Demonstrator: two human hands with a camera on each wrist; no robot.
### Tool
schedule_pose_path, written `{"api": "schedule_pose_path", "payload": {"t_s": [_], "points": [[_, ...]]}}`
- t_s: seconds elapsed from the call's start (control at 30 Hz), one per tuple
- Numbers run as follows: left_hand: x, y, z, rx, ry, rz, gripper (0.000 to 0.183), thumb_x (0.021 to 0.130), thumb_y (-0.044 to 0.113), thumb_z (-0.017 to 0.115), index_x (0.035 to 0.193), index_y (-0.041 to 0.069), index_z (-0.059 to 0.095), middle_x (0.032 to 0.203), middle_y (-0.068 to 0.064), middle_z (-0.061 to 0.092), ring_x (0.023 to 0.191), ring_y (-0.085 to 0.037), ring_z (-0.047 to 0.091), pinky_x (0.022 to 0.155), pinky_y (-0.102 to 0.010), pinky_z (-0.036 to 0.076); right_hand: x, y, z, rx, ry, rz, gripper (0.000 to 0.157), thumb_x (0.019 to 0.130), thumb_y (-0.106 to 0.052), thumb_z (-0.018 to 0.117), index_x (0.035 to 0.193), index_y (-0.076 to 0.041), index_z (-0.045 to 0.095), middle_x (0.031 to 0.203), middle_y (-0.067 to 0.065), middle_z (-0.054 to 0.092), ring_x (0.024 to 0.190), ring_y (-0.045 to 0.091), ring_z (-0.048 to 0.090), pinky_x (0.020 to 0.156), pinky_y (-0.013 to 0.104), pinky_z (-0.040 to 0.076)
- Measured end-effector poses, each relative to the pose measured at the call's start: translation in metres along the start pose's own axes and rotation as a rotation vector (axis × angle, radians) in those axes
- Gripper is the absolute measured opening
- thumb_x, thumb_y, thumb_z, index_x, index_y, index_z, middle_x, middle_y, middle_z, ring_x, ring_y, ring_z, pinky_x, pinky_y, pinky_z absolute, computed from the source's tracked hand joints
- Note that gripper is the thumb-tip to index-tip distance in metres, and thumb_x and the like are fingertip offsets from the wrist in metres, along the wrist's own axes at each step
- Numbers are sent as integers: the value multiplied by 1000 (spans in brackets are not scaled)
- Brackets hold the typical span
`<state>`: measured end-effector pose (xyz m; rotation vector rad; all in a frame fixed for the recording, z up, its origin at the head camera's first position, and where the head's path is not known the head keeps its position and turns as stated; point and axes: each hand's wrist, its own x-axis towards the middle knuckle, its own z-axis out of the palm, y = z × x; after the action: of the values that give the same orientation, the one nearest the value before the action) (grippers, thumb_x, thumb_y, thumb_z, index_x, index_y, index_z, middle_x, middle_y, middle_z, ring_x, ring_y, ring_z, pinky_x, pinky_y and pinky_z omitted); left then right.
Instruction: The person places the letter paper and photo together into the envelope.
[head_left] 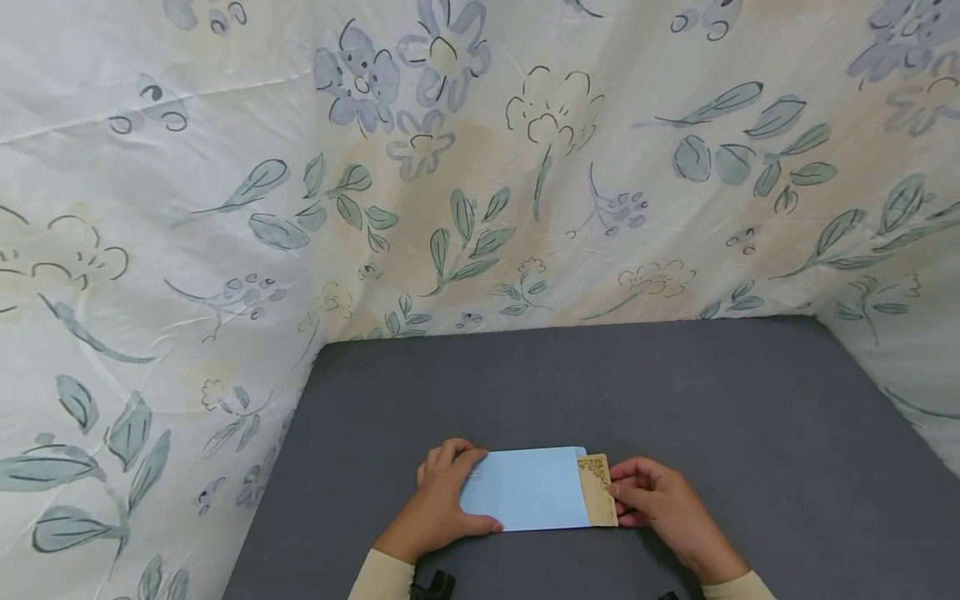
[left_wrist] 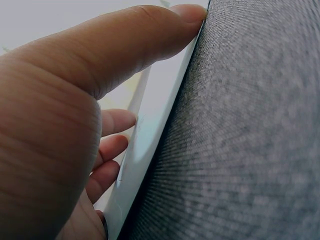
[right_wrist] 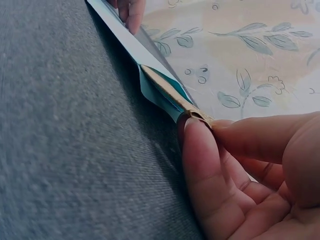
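A light blue envelope [head_left: 528, 492] lies lengthwise on the dark grey table, its open end to the right. Out of that end sticks a gold card [head_left: 597, 504] with a darker ornate pattern; the rest of it is hidden inside. My left hand [head_left: 446, 500] holds the envelope's left end, thumb along the near edge and fingers at the far edge. With thumb and fingertips, my right hand [head_left: 656, 500] pinches the card's right edge. In the right wrist view, the envelope's mouth [right_wrist: 155, 90] gapes around the card.
The grey tabletop [head_left: 600, 383] stretches out behind and beside the hands. A white cloth [head_left: 465, 167] with flowers and leaves hangs along its back and sides. A small black object [head_left: 433, 586] shows by the left wrist.
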<state>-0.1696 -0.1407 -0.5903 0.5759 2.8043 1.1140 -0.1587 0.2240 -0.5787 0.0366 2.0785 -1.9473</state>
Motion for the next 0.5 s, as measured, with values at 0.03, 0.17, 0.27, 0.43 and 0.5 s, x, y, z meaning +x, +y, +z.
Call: {"api": "schedule_pose_path", "payload": {"t_s": [0.03,0.17,0.27,0.43,0.5], "points": [[0,0,0,1,-1,1,98,74,60,99,155,21,59,146,3,41,137,-34,33,109,-69,22,-1,0,2,0,4,1,30,102,-2,73,124,13,63,95,15,69,82,26,72,66,38,62],[-2,-1,-2,6,-6,1,98,74,59,99,154,21,60,146,3,42,137,-33,33,109,-69,23,-4,0,8,0,23,8,29,102,-2,73,124,12,63,96,14,69,82,27,72,66,38,62],[-4,-1,-3,9,-12,-4,98,74,59,99,155,21,60,146,3,41,137,-32,33,110,-68,23,-7,0,12,5,29,11,29,102,-3,73,124,12,63,96,14,69,82,27,72,67,38,62],[-7,-1,-5,6,-16,-1,98,74,59,99,154,21,60,146,4,41,137,-32,33,110,-68,22,-10,1,20,6,34,14,28,103,-3,73,125,12,64,97,14,69,83,27,72,67,39,62],[-7,-2,-5,4,-14,6,97,74,58,99,154,21,60,147,3,41,137,-33,33,110,-69,22,-9,2,20,2,40,15,28,103,-3,72,125,11,64,97,14,69,83,27,72,67,39,62]]}}
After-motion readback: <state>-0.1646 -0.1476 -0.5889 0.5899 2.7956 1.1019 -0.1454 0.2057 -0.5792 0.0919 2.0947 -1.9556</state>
